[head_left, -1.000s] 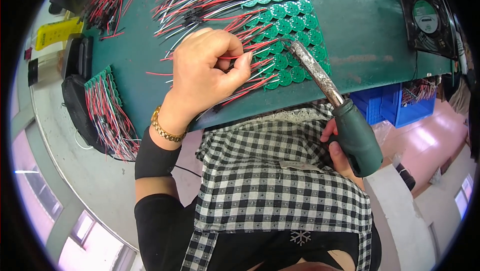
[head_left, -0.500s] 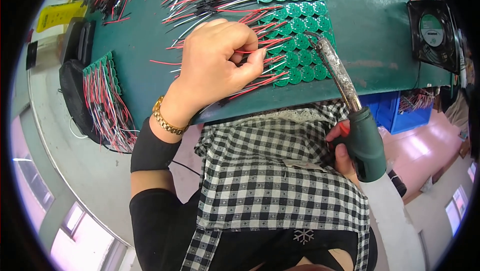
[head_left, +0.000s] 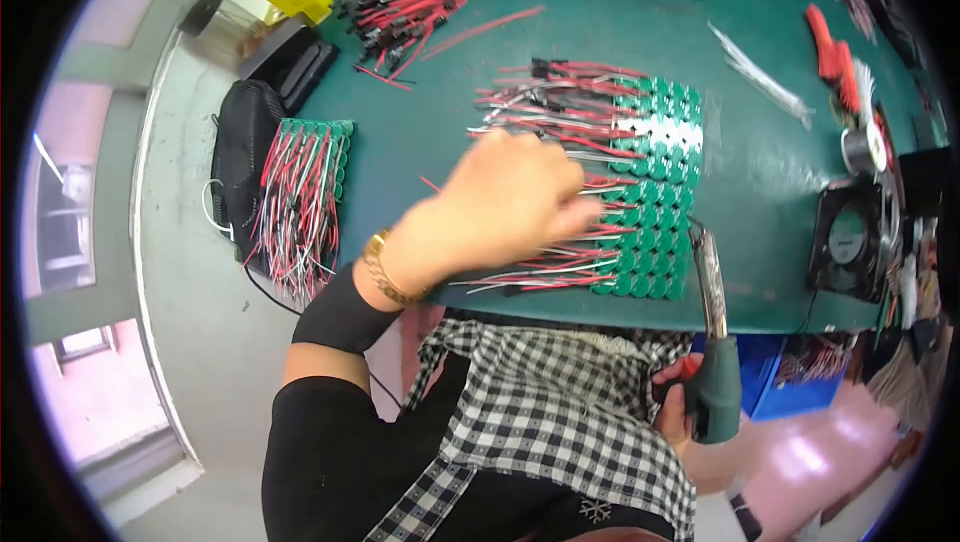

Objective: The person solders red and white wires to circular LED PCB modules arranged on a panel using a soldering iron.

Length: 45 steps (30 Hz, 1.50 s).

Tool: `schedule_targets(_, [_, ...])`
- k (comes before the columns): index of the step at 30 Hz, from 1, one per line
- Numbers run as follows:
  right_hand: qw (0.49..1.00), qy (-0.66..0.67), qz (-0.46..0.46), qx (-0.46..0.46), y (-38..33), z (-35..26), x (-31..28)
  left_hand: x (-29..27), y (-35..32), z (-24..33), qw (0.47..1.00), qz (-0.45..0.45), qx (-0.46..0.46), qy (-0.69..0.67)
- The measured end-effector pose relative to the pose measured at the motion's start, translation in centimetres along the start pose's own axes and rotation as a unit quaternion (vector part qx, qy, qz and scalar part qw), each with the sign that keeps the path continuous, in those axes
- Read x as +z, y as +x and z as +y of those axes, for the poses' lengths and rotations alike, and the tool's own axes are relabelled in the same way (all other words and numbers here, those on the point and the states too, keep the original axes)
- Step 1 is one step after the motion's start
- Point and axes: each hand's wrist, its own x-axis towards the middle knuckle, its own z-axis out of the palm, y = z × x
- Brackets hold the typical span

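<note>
With the left hand (head_left: pixel 505 207) pinching a wire on the green battery pack (head_left: pixel 650 192), the right hand (head_left: pixel 680 407), fingers wrapped around the soldering iron (head_left: pixel 712 342), should touch only that joint.

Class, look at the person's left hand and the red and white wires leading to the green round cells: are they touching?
Touching. In the head view the left hand lies on the wires, its fingertips overlapping them with no gap, beside the green cells.
</note>
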Motion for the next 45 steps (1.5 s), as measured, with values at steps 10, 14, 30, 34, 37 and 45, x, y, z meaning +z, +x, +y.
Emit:
schedule_targets(10, [0.999,-0.013,-0.042,0.010,1.0,0.6,-0.4,-0.2,8.1,-18.2,0.912,0.191,-0.262,0.252])
schedule_targets(14, [1.000,-0.010,-0.017,-0.004,0.8,1.3,-0.6,0.3,8.5,-19.2,0.926,0.191,-0.225,0.237])
schedule_targets(30, [0.998,0.030,-0.051,-0.021,0.7,-0.4,0.1,-2.2,7.6,-14.5,0.947,0.314,-0.058,0.027])
schedule_targets(34, [0.999,0.031,-0.015,-0.001,0.7,0.7,0.6,-0.8,6.5,-4.5,0.954,0.272,0.069,-0.103])
schedule_targets(37, [0.999,-0.021,-0.038,0.001,1.3,0.2,1.0,1.3,4.4,-0.9,0.960,0.200,0.107,-0.166])
schedule_targets(45, [0.996,-0.041,-0.076,0.008,1.3,-0.4,0.0,3.8,2.7,1.1,0.978,0.085,0.102,-0.161])
